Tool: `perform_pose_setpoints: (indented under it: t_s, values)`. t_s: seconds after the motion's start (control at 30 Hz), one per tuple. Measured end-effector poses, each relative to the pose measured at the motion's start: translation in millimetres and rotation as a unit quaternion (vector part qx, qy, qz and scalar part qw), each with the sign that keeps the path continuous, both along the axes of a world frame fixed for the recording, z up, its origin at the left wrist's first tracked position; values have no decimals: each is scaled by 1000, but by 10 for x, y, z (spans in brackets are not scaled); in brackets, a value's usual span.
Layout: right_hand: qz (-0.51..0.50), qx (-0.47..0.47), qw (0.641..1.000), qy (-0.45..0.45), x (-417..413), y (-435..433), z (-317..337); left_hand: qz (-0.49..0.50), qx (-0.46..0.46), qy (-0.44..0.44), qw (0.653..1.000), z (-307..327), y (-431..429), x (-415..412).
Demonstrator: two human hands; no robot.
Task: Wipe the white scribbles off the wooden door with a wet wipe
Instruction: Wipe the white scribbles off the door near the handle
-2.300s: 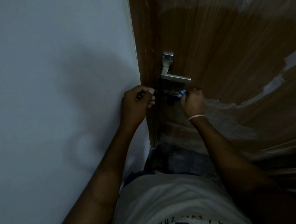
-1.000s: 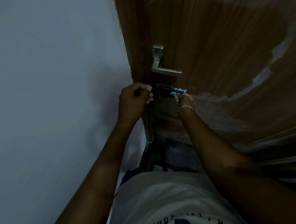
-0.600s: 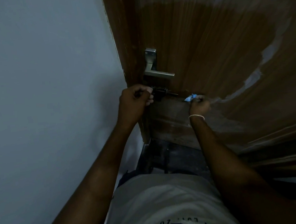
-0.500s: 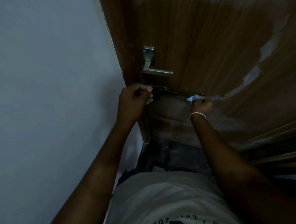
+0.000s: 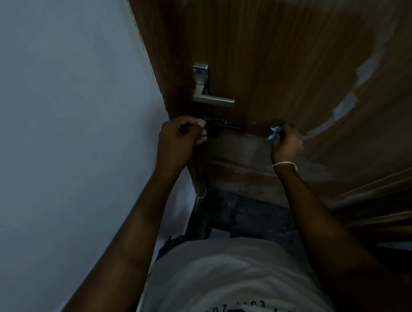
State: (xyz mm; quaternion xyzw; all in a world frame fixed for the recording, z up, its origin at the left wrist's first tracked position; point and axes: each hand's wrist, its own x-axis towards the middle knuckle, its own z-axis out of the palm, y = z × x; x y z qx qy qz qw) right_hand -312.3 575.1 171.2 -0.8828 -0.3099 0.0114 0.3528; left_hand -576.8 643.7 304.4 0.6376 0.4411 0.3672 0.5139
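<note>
Rightward along the door goes the right hand [image 5: 285,143]: 2.3 s ago it was at the black bolt [image 5: 218,127] under the lever handle [image 5: 205,90], and it now sits clear of the bolt on the open panel. Its fingers are curled round a blue wet wipe [image 5: 274,132], of which only a small crumpled corner pokes out at the far left of the fist; the rest is hidden inside the hand. A thin bracelet [image 5: 285,163] circles the wrist.

The left hand [image 5: 181,143] has stayed at the door's left edge, at the left end of the bolt, with its fingers curled in. Whether they grip the bolt or something small and dark is lost in the gloom.

On the wooden door [image 5: 290,54], white scribbles [image 5: 345,106] run as a pale smeared band from just right of the right hand up toward the right edge of the view. Fainter haze lies lower on the panel, its outline hard to trace. A plain wall [image 5: 58,119] fills the left side. Near the bottom, a light shirt [image 5: 224,279] with partly cut-off print hides most of the dark floor [image 5: 243,212].
</note>
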Motion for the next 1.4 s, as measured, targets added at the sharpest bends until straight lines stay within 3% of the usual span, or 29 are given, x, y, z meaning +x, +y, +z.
perform_pose_setpoints:
  t_s: [0.13, 0.33, 0.43, 0.53, 0.77, 1.07, 1.4]
  values:
    - [31, -78, 996, 26, 81, -138, -84, -31, -12, 6, 999, 55, -36, 112]
    - [-9, -7, 1000, -24, 200, -217, -38, -27, -10, 7, 1000, 112, -8, 162]
    - [-5, -41, 999, 11, 242, -274, -88, -37, -16, 18, 999, 118, -23, 205]
    - [-33, -11, 999, 11, 271, -311, -64, -29, -19, 17, 999, 126, -19, 219]
    - [98, 13, 995, -27, -254, 228, 159, -29, -29, 22, 999, 153, -29, 314]
    - [234, -114, 965, -34, -329, 505, 130, -11, -23, 27, 999, 189, -10, 292]
    - [25, -89, 995, -41, 488, -403, 32, -13, -41, 18, 999, 230, -16, 410]
